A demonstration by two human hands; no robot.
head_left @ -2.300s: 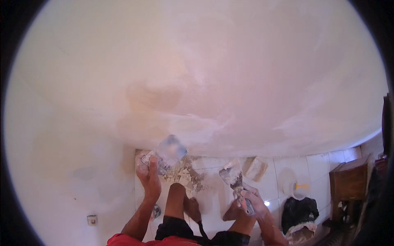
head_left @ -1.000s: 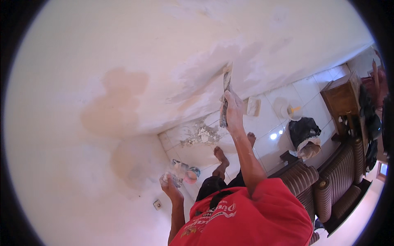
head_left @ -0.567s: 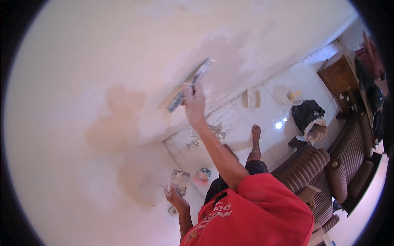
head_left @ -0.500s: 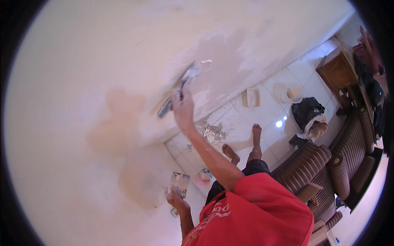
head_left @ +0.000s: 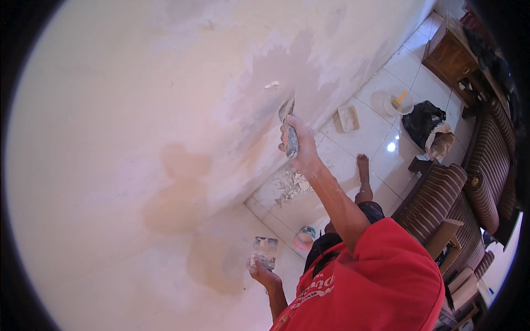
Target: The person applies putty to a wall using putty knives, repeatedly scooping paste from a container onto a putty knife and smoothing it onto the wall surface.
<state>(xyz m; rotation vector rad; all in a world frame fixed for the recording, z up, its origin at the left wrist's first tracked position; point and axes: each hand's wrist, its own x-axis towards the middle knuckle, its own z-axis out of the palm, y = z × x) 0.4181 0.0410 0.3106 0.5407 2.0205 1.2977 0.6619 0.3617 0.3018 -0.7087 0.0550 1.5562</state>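
Note:
My right hand [head_left: 300,150] is raised and grips the handle of a putty knife [head_left: 288,124]. Its blade presses against a grey patch of fresh filler [head_left: 279,71] on the cream wall [head_left: 127,110]. My left hand [head_left: 260,267] hangs low near the wall and holds a flat square metal plate [head_left: 265,249] smeared with filler. A red sleeve [head_left: 381,281] covers my right shoulder. One bare foot [head_left: 362,165] stands on the white tiled floor [head_left: 375,132].
Brownish damp stains [head_left: 182,193] mark the wall. Scraped debris [head_left: 290,185] lies on the tiles at the wall's foot. A small pot [head_left: 305,238], a white tray [head_left: 349,118], a bucket [head_left: 393,102], a dark bag [head_left: 422,118], striped chairs [head_left: 441,198] and a wooden cabinet [head_left: 450,55] stand around.
My right hand has swept the putty knife across the wall to the right and turned the blade upright. My left hand stays low with the plate.

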